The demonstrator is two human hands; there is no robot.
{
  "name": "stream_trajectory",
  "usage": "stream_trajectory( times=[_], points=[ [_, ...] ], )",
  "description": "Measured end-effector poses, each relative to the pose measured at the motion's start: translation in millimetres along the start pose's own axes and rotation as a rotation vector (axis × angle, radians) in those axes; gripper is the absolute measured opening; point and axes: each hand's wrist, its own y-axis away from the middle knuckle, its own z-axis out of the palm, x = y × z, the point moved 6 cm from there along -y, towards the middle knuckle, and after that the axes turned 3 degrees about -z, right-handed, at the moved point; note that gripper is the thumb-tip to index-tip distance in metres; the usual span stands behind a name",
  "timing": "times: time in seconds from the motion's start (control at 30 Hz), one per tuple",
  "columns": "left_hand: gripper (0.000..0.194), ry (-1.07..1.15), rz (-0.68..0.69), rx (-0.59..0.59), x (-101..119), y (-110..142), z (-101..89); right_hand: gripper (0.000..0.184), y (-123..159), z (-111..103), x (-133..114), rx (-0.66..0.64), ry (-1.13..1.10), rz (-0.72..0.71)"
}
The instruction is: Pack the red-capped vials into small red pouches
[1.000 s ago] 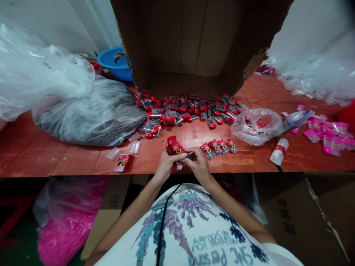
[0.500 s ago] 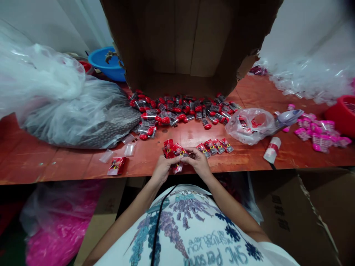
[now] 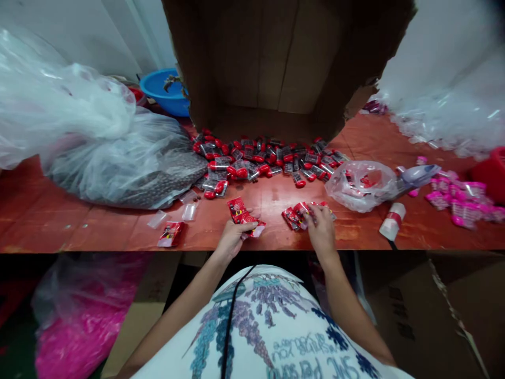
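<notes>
Red packets [image 3: 239, 210] held in left hand [image 3: 232, 237], near side of bench [image 3: 118, 232]
Right hand [image 3: 323, 229] curls over a packet row [image 3: 291, 217]; cannot tell whether it grips.

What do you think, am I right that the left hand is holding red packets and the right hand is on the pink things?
Not quite: the right hand isn't on the pink things. The head view shows it at other red packets on the table. The left hand is holding red packets, as you said.
</notes>
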Motion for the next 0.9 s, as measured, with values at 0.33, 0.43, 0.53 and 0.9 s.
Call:
stream_trajectory(
  times=[0.33, 0.43, 0.53, 0.9],
  points=[
    [0.029, 0.047, -0.062, 0.028, -13.2, -1.4, -6.7, 0.013, 19.9, 7.5, -17.8, -0.127, 0.156, -0.168],
    [0.022, 0.097, -0.119, -0.015, -22.1, 0.0, -0.2, 0.017, 19.6, 1.0, -14.2, -0.003, 0.058, -0.120],
    [0.018, 0.117, -0.168, -0.001, -28.3, 5.1, 5.9, 0.018, 18.7, 2.0, -17.3, 0.039, 0.051, -0.134],
    [0.027, 0.134, -0.170, 0.032, -34.0, 15.1, -0.8, 0.020, 20.7, 13.5, -22.1, 0.040, 0.203, -0.262]
  ],
)
